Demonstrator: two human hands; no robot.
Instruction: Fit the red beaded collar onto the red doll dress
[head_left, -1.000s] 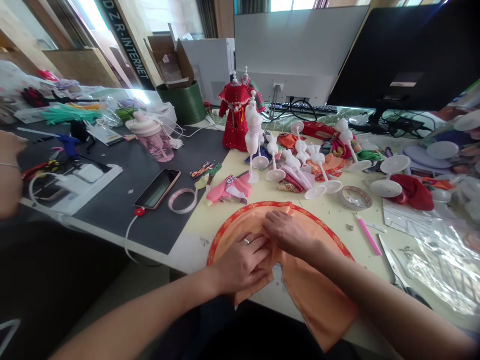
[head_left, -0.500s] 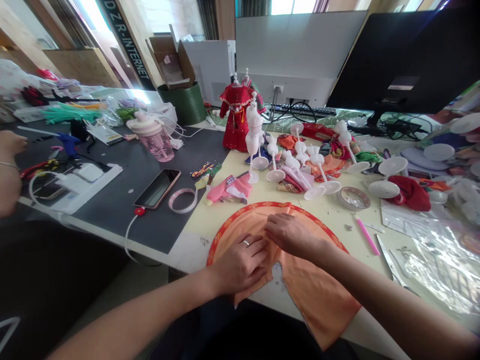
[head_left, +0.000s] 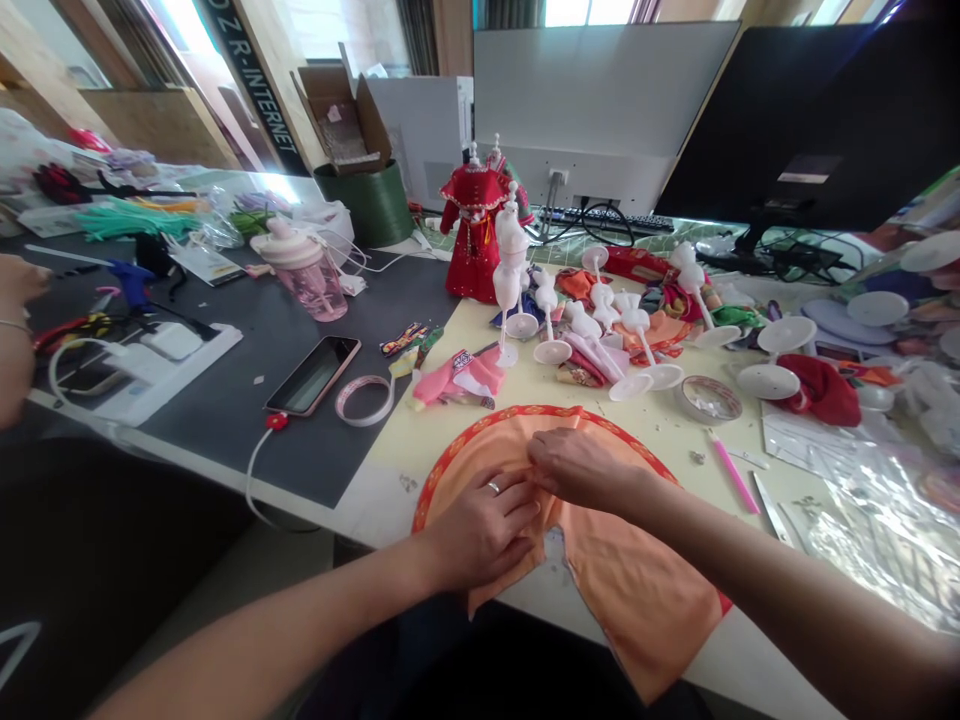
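Observation:
An orange cloth (head_left: 637, 580) with a red patterned border lies spread on the table at the front edge, part of it hanging over. My left hand (head_left: 487, 528), with a ring on one finger, rests flat on the cloth's left half, fingers a little apart. Just right of it, my right hand (head_left: 574, 465) has its fingers pressed together on the cloth near its middle, pinching a fold. The two hands nearly touch at the fingertips. Below them the cloth has a cut-out notch, where the pale tabletop shows.
White mini mannequins (head_left: 510, 260) and a red doll dress (head_left: 474, 235) stand behind the cloth. A phone (head_left: 313, 376), a tape roll (head_left: 364, 400) and a pink cup (head_left: 304, 270) are left. Scissors (head_left: 772, 508) and a pink pen (head_left: 733, 470) lie right. Another person's arm (head_left: 13, 330) is far left.
My right hand has shifted slightly left and its wrist is raised a little, the fingers now bunched on the cloth. My left hand has stayed almost in place.

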